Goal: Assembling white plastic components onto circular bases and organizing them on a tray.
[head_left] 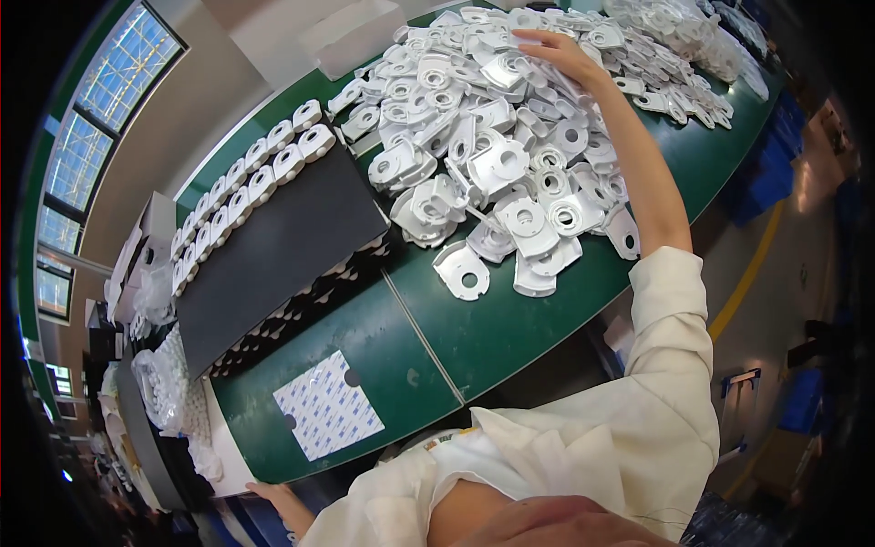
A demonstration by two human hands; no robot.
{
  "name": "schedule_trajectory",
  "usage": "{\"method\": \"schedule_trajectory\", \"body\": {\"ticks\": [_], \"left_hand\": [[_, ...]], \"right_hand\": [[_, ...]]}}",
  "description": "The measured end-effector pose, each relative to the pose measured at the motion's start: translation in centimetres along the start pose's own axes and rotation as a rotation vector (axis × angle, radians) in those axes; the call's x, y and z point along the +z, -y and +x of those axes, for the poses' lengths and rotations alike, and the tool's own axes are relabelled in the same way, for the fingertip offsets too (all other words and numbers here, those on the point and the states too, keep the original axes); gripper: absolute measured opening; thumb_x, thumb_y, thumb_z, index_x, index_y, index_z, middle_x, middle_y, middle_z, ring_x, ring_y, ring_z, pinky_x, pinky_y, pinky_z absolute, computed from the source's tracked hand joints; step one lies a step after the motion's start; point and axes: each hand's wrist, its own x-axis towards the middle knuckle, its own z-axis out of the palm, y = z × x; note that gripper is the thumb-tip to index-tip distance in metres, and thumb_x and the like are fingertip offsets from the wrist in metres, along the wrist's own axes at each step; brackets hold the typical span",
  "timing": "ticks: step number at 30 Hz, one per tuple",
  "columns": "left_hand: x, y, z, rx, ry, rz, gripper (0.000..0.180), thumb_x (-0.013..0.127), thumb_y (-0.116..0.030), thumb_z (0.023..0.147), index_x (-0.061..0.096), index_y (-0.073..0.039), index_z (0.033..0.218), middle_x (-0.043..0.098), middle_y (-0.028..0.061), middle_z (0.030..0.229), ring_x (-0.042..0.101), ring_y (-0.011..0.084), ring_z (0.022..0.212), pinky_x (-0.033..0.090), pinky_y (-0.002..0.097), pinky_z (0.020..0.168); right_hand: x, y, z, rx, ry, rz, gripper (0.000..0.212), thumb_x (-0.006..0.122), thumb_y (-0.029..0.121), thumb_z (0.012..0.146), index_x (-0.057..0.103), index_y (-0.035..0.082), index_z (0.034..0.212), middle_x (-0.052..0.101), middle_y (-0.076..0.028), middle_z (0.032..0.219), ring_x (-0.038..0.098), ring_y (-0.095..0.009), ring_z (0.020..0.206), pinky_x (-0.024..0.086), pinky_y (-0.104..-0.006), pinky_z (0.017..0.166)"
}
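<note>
A large heap of white plastic parts [501, 159], flat plates with round holes, covers the far middle of the green table [365, 319]. My right arm reaches across to its far side. There my right hand [563, 59] lies on the heap with its fingers stretched out and apart, touching parts without visibly gripping one. My left hand [278, 501] is low at the left, by the near corner of the table, beside a white board edge [226, 438]. Its visible fingers are extended and hold nothing that I can see; the rest is partly cut off by my sleeve.
Left of the heap stands a stack of black trays [283, 246] with two rows of white rounded pieces [241, 205] along its far side. A white sheet with blue print [328, 406] lies nearer me. Bagged white parts [674, 36] are far right; plastic bags [164, 383] lie left.
</note>
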Motion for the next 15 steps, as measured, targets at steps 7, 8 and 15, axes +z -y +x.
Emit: {"method": "schedule_trajectory", "body": {"ticks": [7, 8, 15], "left_hand": [[-3.3, 25.4, 6.4, -0.043, -0.044, -0.159, 0.076, 0.023, -0.059, 0.088, 0.022, -0.003, 0.138, 0.035, 0.0125, 0.137, 0.042, 0.0299, 0.117, 0.032, 0.0413, 0.099], [1.8, 30.0, 6.4, -0.071, -0.014, -0.152, 0.076, 0.023, -0.06, 0.088, 0.021, -0.002, 0.138, 0.034, 0.0126, 0.137, 0.041, 0.03, 0.118, 0.032, 0.0415, 0.099], [13.4, 42.6, -11.7, 0.023, -0.073, -0.271, 0.079, 0.023, -0.061, 0.087, 0.019, -0.001, 0.138, 0.033, 0.0135, 0.138, 0.039, 0.0306, 0.12, 0.031, 0.0431, 0.101]], "right_hand": [[8.6, 7.8, 1.6, -0.254, 0.114, -0.315, 0.032, 0.06, 0.03, 0.082, 0.063, 0.011, 0.109, 0.064, -0.009, 0.104, 0.058, -0.015, 0.093, 0.043, -0.0279, 0.083], [7.7, 7.3, 0.5, -0.222, 0.092, -0.347, 0.032, 0.06, 0.03, 0.082, 0.063, 0.011, 0.109, 0.064, -0.009, 0.104, 0.058, -0.015, 0.093, 0.043, -0.0279, 0.083], [8.8, 12.4, -2.6, -0.067, -0.051, -0.356, 0.036, 0.061, 0.043, 0.077, 0.069, 0.01, 0.089, 0.066, -0.007, 0.074, 0.06, -0.019, 0.06, 0.046, -0.0301, 0.06]]}}
